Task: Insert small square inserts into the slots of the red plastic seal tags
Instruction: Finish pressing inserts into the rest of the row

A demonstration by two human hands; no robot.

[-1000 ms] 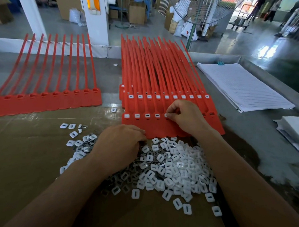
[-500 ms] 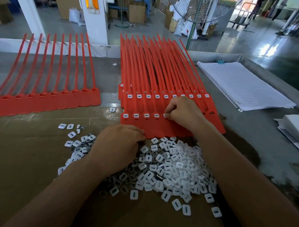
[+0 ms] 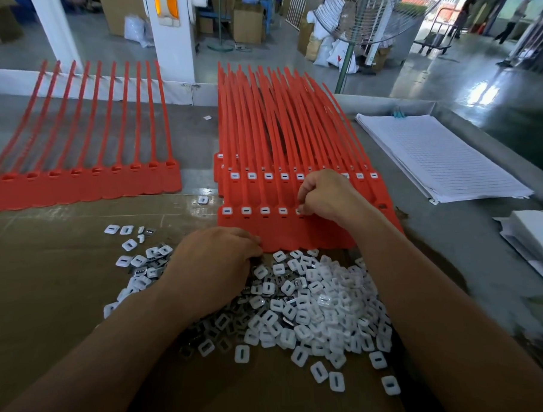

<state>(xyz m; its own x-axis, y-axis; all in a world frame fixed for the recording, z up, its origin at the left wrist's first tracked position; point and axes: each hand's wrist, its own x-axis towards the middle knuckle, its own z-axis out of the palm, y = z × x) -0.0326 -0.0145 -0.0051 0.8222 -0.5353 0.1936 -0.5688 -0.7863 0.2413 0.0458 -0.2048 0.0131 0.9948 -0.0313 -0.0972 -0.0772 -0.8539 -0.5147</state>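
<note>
A stack of red seal tag strips (image 3: 284,233) lies in front of me, its long tails pointing away. The front strip has white inserts in its leftmost slots. My right hand (image 3: 329,197) is curled over the fifth slot and pinches a white insert (image 3: 299,211) there. My left hand (image 3: 213,267) lies palm down with curled fingers on the left part of a heap of white square inserts (image 3: 315,306), at the strip's near edge; what its fingers hold is hidden. A second red strip (image 3: 82,186) with empty slots lies at the left.
Brown cardboard (image 3: 50,293) covers the table under the heap. A stack of white lined sheets (image 3: 439,158) lies at the right, more white paper (image 3: 536,234) at the right edge. A loose insert (image 3: 203,200) sits between the strips. A floor fan (image 3: 364,18) stands beyond the table.
My right hand has stayed over the fifth slot of the front strip, fingers shifting slightly. My left hand has stayed on the heap.
</note>
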